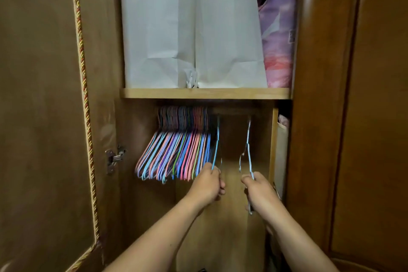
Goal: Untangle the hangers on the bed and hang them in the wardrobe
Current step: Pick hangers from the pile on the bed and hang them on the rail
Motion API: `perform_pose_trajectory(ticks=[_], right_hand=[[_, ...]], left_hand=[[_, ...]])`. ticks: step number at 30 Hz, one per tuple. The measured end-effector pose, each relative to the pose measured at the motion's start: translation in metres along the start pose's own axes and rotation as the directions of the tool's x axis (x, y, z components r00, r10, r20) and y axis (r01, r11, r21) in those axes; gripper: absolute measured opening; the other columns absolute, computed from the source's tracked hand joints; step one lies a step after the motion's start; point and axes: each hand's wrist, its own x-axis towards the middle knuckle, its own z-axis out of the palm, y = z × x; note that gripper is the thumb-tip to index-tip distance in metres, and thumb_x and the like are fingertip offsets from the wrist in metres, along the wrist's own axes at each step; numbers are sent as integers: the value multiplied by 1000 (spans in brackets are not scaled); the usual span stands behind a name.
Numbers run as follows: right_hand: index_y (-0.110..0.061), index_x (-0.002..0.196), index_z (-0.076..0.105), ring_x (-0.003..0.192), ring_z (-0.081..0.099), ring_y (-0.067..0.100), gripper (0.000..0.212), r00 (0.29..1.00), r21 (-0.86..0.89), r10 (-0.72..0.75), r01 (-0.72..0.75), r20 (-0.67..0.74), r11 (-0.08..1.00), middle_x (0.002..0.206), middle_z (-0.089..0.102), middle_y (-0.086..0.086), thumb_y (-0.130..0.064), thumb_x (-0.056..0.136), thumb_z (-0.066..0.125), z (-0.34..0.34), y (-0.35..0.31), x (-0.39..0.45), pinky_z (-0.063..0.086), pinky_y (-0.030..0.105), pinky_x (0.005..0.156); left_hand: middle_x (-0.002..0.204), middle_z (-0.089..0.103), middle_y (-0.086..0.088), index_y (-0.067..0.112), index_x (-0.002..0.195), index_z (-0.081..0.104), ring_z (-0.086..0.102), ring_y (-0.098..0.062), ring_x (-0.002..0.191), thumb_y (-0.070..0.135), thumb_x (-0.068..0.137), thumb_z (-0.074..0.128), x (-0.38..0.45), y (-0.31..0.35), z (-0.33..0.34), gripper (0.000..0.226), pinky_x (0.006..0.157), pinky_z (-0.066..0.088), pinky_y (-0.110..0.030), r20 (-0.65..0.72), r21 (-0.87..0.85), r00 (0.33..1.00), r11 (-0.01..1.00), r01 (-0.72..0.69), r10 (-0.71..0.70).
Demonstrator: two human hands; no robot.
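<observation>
Both my arms reach into the open wardrobe, under its wooden shelf (205,93). My left hand (208,183) grips the lower end of a light blue hanger (217,139) whose hook goes up to the dark rail. My right hand (258,190) grips a second light blue hanger (248,146), hooked further right on the same rail. A dense row of pink, blue, purple and green hangers (176,150) hangs on the rail just left of my left hand. The rail itself is in shadow and hard to make out.
Two white paper bags (192,28) and a purple-pink bundle (279,40) stand on the shelf above. The open door (44,117) with a braided trim and a metal hinge (113,158) is at the left. A wooden side panel (273,143) bounds the hanging space at the right.
</observation>
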Motion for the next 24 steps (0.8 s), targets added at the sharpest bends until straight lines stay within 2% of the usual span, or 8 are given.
perform_pose_trajectory(ticks=[4,6,13,16,18,20,22,24], right_hand=[[-20,104,58,84,56,13,19,1000,-75,-12,10,-26,997,104,59,5,-32,103,42,5,2,7,40,24,61],[-19,111,60,87,53,8,23,999,-97,-7,4,-32,995,111,59,3,-32,104,42,6,5,11,37,21,61],[-18,107,60,84,61,20,21,998,-131,48,-53,-45,990,108,60,7,-30,102,44,12,14,24,43,25,56],[-17,105,61,86,63,21,20,998,-123,57,-62,-41,990,107,60,7,-29,102,45,11,18,31,50,27,54],[-17,102,61,87,63,23,19,998,-126,54,-59,-46,990,103,61,8,-28,101,46,12,17,35,52,29,56],[-18,103,60,86,63,25,18,998,-123,48,-52,-39,991,101,61,8,-28,101,46,13,15,38,51,29,54],[-19,106,59,84,61,24,17,999,-117,31,-33,-25,993,101,59,6,-28,102,45,14,13,37,49,27,53],[-21,105,59,83,59,22,16,1000,-117,-1,0,-9,993,101,57,5,-28,103,45,14,16,36,47,26,54]], left_hand=[[77,61,-8,14,96,44,57,-19,62,22,105,30,36,11,-3,19,51,40,-25,-32,86,998,995,-53,55],[80,63,-8,13,98,45,59,-19,66,23,106,30,52,17,-3,20,54,41,-28,-47,132,994,987,-97,104],[83,63,-12,13,110,43,60,-24,68,22,104,28,100,11,11,18,56,45,-29,-33,46,999,998,30,-28],[99,65,-17,18,102,41,65,-32,85,24,102,31,112,-13,20,12,73,54,-39,-37,96,999,995,24,-21],[107,63,-14,20,98,41,62,-31,90,28,103,28,115,-25,23,16,77,49,-39,-19,132,999,991,34,-32],[119,63,-14,21,116,42,62,-33,101,31,103,28,107,-25,23,22,81,47,-39,-19,138,998,988,64,-62],[138,55,-12,23,145,31,58,-32,117,25,103,33,93,-19,18,42,92,46,-37,-3,196,999,979,49,-50],[151,43,-8,28,158,10,59,-21,109,23,103,37,76,-19,8,61,93,44,-30,38,244,999,970,20,-30]])
